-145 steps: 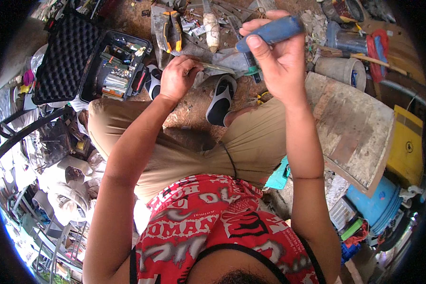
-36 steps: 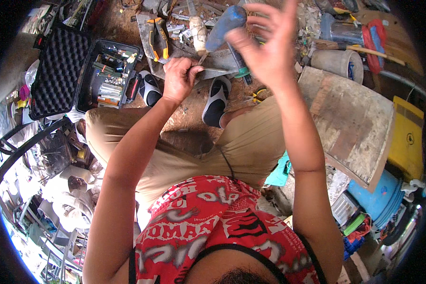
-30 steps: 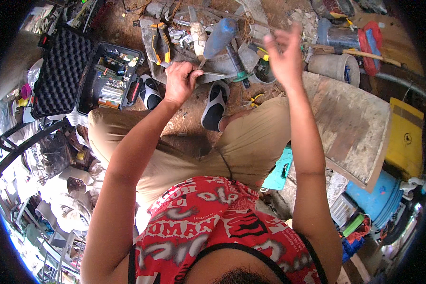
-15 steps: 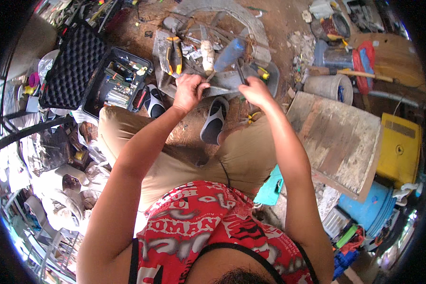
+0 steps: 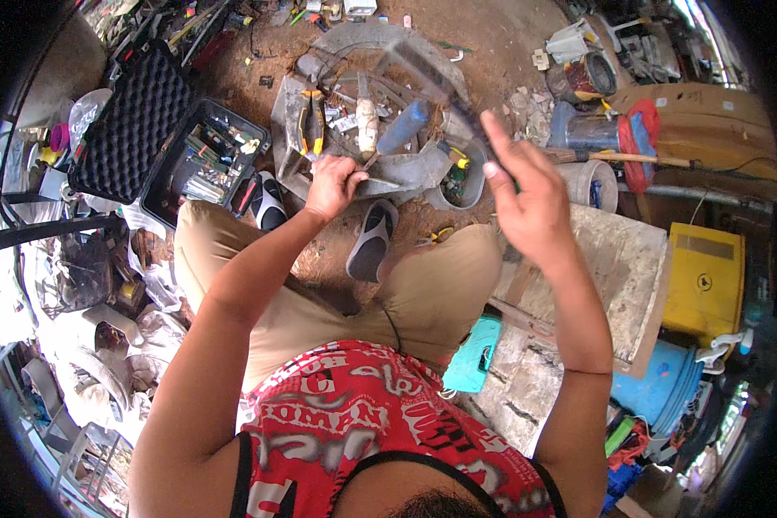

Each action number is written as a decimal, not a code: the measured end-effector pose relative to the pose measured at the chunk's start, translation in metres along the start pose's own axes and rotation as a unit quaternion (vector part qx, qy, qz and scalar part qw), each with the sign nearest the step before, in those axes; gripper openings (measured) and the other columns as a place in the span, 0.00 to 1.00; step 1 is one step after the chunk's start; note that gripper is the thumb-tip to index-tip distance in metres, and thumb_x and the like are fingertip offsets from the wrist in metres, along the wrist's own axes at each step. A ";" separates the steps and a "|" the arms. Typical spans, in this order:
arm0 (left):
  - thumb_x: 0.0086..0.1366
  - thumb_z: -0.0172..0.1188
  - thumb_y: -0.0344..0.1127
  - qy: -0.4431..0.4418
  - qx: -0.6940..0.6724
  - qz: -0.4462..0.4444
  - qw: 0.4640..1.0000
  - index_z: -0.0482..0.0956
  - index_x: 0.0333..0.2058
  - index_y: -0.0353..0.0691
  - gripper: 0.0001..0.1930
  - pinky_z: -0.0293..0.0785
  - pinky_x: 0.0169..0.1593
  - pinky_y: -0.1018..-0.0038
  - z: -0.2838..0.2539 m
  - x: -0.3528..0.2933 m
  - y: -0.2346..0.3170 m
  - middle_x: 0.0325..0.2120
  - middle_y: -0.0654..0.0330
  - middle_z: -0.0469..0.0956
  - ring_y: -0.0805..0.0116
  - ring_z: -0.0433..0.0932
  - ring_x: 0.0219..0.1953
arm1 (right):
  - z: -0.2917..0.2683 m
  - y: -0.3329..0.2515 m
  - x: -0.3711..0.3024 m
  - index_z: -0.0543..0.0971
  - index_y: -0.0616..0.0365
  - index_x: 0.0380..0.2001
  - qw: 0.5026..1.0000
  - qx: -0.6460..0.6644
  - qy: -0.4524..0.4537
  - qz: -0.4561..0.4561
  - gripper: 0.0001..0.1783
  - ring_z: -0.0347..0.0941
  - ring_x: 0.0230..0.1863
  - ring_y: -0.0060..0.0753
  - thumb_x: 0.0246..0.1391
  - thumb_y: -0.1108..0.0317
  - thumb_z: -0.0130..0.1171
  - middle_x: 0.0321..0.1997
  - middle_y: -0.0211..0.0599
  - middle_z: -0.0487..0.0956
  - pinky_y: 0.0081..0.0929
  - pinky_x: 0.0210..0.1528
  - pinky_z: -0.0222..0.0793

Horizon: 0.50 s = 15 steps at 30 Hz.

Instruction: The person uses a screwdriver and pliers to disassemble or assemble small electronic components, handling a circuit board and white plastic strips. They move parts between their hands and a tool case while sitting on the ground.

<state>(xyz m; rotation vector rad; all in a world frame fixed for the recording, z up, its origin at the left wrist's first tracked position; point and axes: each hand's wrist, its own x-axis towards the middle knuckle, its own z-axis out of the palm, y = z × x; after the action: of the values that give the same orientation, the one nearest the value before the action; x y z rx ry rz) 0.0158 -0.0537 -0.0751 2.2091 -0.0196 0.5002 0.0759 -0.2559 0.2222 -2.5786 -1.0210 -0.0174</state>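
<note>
My left hand (image 5: 335, 186) is closed around a thin, pointed grey metal piece (image 5: 382, 183), whose free end sticks out to the right over a grey metal surface. My right hand (image 5: 531, 194) is raised at the right, gripping a long dark tool (image 5: 427, 73) that slants up and to the left. Motion blurs this tool, so its exact kind is unclear. Beyond my left hand lie pliers (image 5: 312, 123) with yellow and black handles, a whitish wrapped handle (image 5: 366, 125) and a blue cylinder (image 5: 404, 128).
An open black case (image 5: 205, 164) holding several small tools lies at the left. A grey tub (image 5: 464, 186) stands right of the metal work area. At the right are a worn wooden board (image 5: 604, 276), a whitish bucket (image 5: 591, 186) and a yellow case (image 5: 706, 281).
My right hand has swung up and to the right with the dark tool, away from the metal piece. My left hand keeps hold of that piece. The whole view has shifted slightly.
</note>
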 end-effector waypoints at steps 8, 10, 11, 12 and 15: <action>0.58 0.60 0.42 -0.017 -0.005 -0.009 1.000 0.73 0.25 0.42 0.11 0.62 0.42 0.60 -0.006 0.002 0.005 0.24 0.58 0.75 0.53 0.71 0.34 | -0.007 0.005 0.004 0.68 0.50 0.60 0.996 -0.020 0.059 -0.070 0.27 0.75 0.37 0.40 0.55 0.71 0.55 0.38 0.41 0.77 0.32 0.42 0.70; 0.59 0.60 0.42 0.002 0.003 0.000 1.000 0.73 0.25 0.42 0.11 0.62 0.42 0.60 -0.006 0.000 0.000 0.24 0.58 0.74 0.53 0.71 0.34 | -0.025 0.006 0.011 0.68 0.56 0.60 0.977 -0.017 0.188 -0.099 0.26 0.76 0.42 0.35 0.57 0.71 0.53 0.43 0.42 0.78 0.30 0.46 0.70; 0.59 0.60 0.42 0.009 0.002 0.009 1.000 0.73 0.25 0.42 0.12 0.62 0.41 0.60 -0.004 0.001 0.000 0.24 0.58 0.74 0.53 0.71 0.34 | -0.030 0.003 0.009 0.67 0.58 0.60 0.970 0.000 0.232 -0.076 0.25 0.75 0.42 0.34 0.58 0.71 0.53 0.44 0.42 0.78 0.30 0.47 0.70; 0.59 0.60 0.43 0.008 -0.002 0.010 1.000 0.73 0.25 0.42 0.12 0.62 0.41 0.60 -0.003 0.000 0.000 0.24 0.58 0.74 0.53 0.71 0.34 | -0.033 0.000 0.007 0.67 0.60 0.60 0.960 0.018 0.274 -0.056 0.25 0.75 0.43 0.32 0.59 0.71 0.52 0.44 0.42 0.78 0.30 0.48 0.70; 0.59 0.59 0.44 0.004 -0.013 0.016 1.000 0.73 0.25 0.42 0.12 0.62 0.41 0.60 0.001 0.002 0.000 0.25 0.58 0.74 0.53 0.71 0.34 | -0.004 0.003 -0.005 0.66 0.59 0.61 0.974 0.048 0.211 -0.062 0.27 0.73 0.35 0.32 0.57 0.71 0.54 0.37 0.39 0.78 0.28 0.44 0.70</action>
<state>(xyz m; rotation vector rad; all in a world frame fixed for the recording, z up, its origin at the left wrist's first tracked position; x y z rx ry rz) 0.0177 -0.0542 -0.0750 2.1849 -0.0573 0.5232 0.0744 -0.2625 0.2248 -2.2801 -0.9848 -0.5107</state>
